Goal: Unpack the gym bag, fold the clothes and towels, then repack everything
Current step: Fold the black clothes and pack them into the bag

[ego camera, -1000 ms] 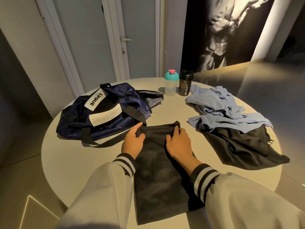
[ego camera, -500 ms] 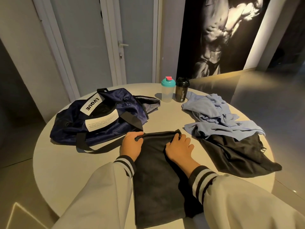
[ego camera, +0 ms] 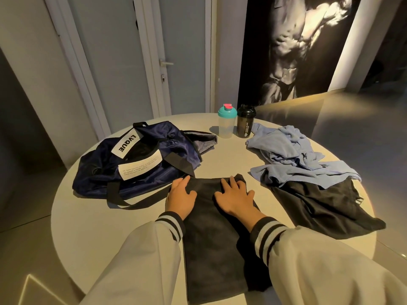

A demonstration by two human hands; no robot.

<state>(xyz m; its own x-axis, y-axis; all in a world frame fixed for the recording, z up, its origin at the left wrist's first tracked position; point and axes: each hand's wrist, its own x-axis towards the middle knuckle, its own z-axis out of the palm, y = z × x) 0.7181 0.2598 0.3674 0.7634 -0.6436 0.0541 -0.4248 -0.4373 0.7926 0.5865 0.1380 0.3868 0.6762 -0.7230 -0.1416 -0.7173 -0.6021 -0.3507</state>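
Pressing flat with straight, slightly spread fingers [ego camera: 234, 184], we hold nothing in either hand. Both hands lie palm down on the far end of the dark towel [ego camera: 211, 249]. Our left hand [ego camera: 181, 200] covers the towel's far left corner, its fingertips reaching the edge just beside the gym bag's black strap. Our right hand [ego camera: 236, 200] rests near the far right corner, thumb splayed outward. The two hands are close but apart, with a strip of towel showing between them.

The towel lies as a long, narrow band running from the middle of the round table [ego camera: 88, 227] back toward us and over the near edge, between our pale sleeves with striped cuffs.

To the left, touching the towel's far corner, the navy gym bag [ego camera: 149, 170] slumps on the table, unzipped, with white labels on top. To the right, a black garment [ego camera: 319, 208] lies spread and unfolded, and a crumpled light blue garment [ego camera: 293, 155] overlaps its far side. At the far edge of the table two shaker bottles stand upright side by side, a clear shaker [ego camera: 225, 126] with a teal lid and a black shaker [ego camera: 245, 123].
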